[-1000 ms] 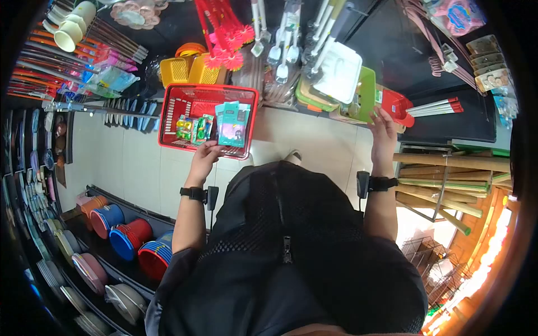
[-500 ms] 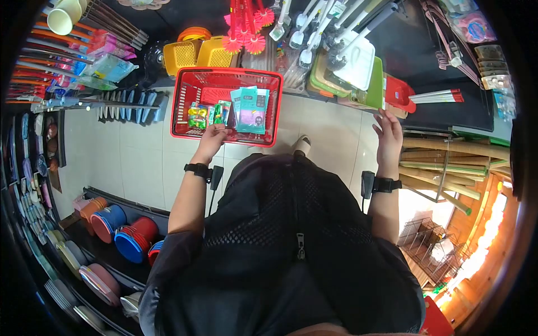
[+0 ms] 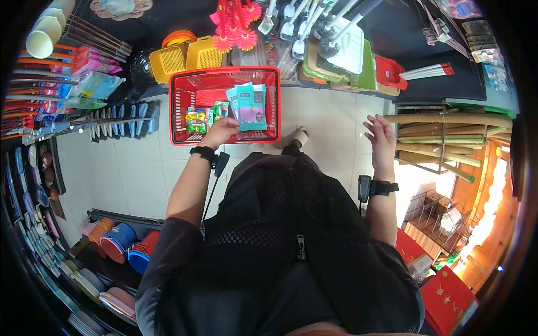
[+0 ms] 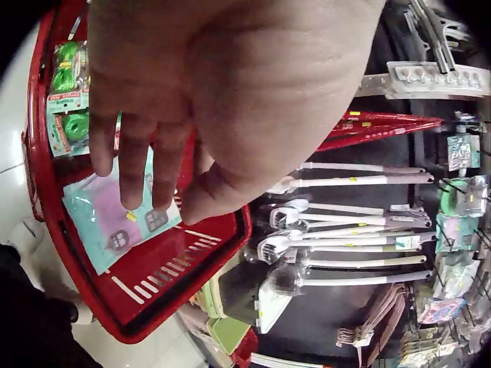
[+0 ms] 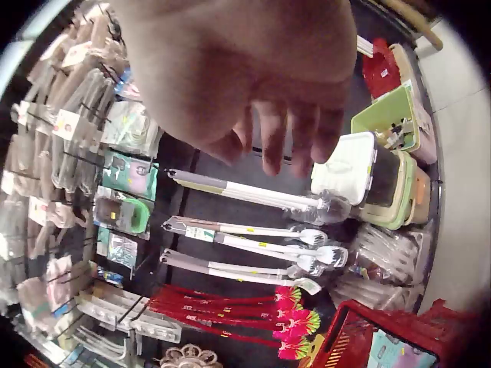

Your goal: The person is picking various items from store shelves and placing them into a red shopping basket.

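Note:
A red shopping basket (image 3: 224,70) holds teal packets (image 3: 250,106) on its right side and small packs with yellow and green items (image 3: 196,121) on its left. My left hand (image 3: 222,133) is over the basket's near rim, beside the packets; in the left wrist view the left hand (image 4: 207,107) has its fingers extended over a teal and pink packet (image 4: 107,211), and contact cannot be told. My right hand (image 3: 382,143) is raised away from the basket, holding nothing, fingers loosely bent. The right wrist view shows the right hand (image 5: 245,84) in front of hanging brushes.
Long-handled brushes (image 3: 300,39), yellow baskets (image 3: 168,63) and a white lidded bin (image 3: 344,53) line the shelf ahead. Rolled poles (image 3: 443,131) stand at right. Buckets (image 3: 116,243) sit on the lower left shelf, and red boxes (image 3: 445,297) are at lower right.
The basket has moved right and slightly up in the head view since the earliest frame. My left hand has shifted right along its near rim. Red boxes have come into view at lower right.

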A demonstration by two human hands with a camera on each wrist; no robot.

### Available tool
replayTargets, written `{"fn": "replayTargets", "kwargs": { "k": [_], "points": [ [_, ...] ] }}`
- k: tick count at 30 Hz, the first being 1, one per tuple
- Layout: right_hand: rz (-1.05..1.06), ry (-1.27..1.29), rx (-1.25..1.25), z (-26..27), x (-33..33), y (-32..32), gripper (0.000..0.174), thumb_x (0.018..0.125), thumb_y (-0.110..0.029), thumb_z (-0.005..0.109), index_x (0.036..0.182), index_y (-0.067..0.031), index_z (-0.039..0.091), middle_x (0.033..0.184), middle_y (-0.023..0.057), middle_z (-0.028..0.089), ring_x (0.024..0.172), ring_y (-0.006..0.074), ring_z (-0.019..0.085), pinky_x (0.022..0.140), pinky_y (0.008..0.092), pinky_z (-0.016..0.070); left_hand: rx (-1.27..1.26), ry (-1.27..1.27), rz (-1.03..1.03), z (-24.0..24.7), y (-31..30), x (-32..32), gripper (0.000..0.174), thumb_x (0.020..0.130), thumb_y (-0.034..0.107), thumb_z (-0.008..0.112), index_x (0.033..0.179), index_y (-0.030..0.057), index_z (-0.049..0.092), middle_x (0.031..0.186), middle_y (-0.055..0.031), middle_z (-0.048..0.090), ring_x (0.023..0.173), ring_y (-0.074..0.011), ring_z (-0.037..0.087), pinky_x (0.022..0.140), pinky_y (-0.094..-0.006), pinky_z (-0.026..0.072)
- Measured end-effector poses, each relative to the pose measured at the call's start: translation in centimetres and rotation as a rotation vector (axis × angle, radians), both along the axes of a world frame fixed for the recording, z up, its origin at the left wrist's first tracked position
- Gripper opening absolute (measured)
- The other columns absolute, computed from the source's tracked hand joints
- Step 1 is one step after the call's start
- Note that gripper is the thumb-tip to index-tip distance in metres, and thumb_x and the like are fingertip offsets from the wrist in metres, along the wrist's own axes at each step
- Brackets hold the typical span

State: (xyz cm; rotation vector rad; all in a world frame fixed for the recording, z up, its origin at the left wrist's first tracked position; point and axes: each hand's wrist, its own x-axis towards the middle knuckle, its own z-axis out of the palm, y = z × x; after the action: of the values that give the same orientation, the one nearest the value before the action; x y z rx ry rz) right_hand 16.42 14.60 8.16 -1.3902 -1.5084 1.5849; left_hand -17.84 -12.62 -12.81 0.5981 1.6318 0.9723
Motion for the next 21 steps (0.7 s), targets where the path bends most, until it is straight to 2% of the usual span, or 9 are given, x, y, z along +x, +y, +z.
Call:
{"fn": "replayTargets", "kwargs": {
  "k": [4,9,13,15,17,18,19,20,21],
  "points": [
    [0.011,-0.076,-0.1,-0.7,0.6,-1.0,0.036,0.095,-0.024,0.05,0.123,-0.0032,0.047,0.114,0.0089,0.059,0.101,0.0162,0.058,0.08,0.0271,0.0456,-0.135,-0.295,0.197,-3.0,2.2,0.4,0.036,0.079,0.013,0.064,0.11,-0.0022,0.056,0.096,-0.0082,0.062,0.083,-0.0187,0.06,0.068,-0.0313,0.0511],
    [0.002,-0.159,-0.234,-2.2,2.7,-1.9,0.034,0.095,-0.022,0.049,0.124,-0.0052,0.046,0.113,0.0075,0.06,0.098,0.0144,0.059,0.078,0.0261,0.0451,-0.324,-0.144,0.174,-7.6,4.6,1.2,0.049,0.08,0.024,0.063,0.119,-0.0031,0.051,0.103,-0.0115,0.06,0.083,-0.0202,0.059,0.067,-0.0332,0.05],
    [-0.038,-0.215,-0.28,-3.4,5.2,-2.7,0.029,0.094,-0.021,0.05,0.121,-0.0076,0.049,0.112,0.0064,0.061,0.098,0.0139,0.059,0.079,0.0272,0.0447,-0.319,-0.082,0.229,-13.1,5.1,2.0,0.054,0.081,0.025,0.062,0.122,-0.0076,0.048,0.102,-0.014,0.061,0.081,-0.0199,0.059,0.067,-0.0328,0.0477],
    [-0.048,-0.247,-0.319,-3.7,6.2,-3.1,0.026,0.094,-0.02,0.05,0.118,-0.0086,0.05,0.11,0.0061,0.062,0.097,0.0142,0.059,0.079,0.028,0.0446,-0.33,-0.084,0.186,-13.9,5.3,1.9,0.048,0.081,0.024,0.06,0.114,-0.0095,0.054,0.089,-0.0152,0.063,0.073,-0.0214,0.06,0.057,-0.0333,0.0468],
    [-0.072,-0.264,-0.327,-3.5,6.9,-3.4,0.026,0.094,-0.019,0.05,0.118,-0.0085,0.051,0.109,0.0061,0.062,0.097,0.0148,0.06,0.079,0.028,0.0448,-0.416,-0.147,0.302,-13.6,5.7,2.5,0.046,0.081,0.025,0.06,0.11,-0.0099,0.056,0.087,-0.0163,0.063,0.072,-0.0233,0.061,0.054,-0.0352,0.0483],
    [-0.079,-0.282,-0.345,-3.6,7.4,-3.5,0.026,0.094,-0.019,0.051,0.118,-0.0087,0.051,0.109,0.0061,0.062,0.097,0.0152,0.06,0.078,0.0284,0.0449,-0.449,-0.166,0.13,-16.1,5.3,1.8,0.041,0.084,0.027,0.059,0.111,-0.0019,0.05,0.085,-0.0108,0.054,0.069,-0.0199,0.058,0.054,-0.0329,0.052],
    [-0.085,-0.298,-0.362,-3.8,7.8,-3.5,0.026,0.094,-0.019,0.051,0.118,-0.0088,0.05,0.109,0.006,0.062,0.097,0.0156,0.06,0.078,0.0288,0.045,-0.483,-0.148,0.054,-16.5,5.4,1.6,0.043,0.084,0.027,0.059,0.113,-0.0032,0.049,0.085,-0.0096,0.054,0.07,-0.0188,0.058,0.051,-0.032,0.0506],
    [-0.098,-0.301,-0.361,-4.2,8.5,-3.6,0.026,0.094,-0.019,0.051,0.118,-0.0088,0.05,0.109,0.006,0.062,0.097,0.0156,0.06,0.078,0.0288,0.045,-0.482,-0.151,0.041,-22.9,2.7,2.5,0.043,0.084,0.027,0.059,0.113,-0.0032,0.049,0.085,-0.0096,0.054,0.07,-0.0188,0.058,0.051,-0.032,0.0506],
    [-0.096,-0.321,-0.383,-4.7,9.2,-3.8,0.026,0.094,-0.019,0.051,0.118,-0.0089,0.05,0.109,0.0061,0.062,0.097,0.0159,0.06,0.078,0.0295,0.0452,-0.414,-0.127,0.199,-29.7,2.6,1.7,0.047,0.083,0.027,0.06,0.116,-0.0046,0.047,0.089,-0.0096,0.055,0.07,-0.0184,0.058,0.048,-0.0312,0.0486]
  ]
}}
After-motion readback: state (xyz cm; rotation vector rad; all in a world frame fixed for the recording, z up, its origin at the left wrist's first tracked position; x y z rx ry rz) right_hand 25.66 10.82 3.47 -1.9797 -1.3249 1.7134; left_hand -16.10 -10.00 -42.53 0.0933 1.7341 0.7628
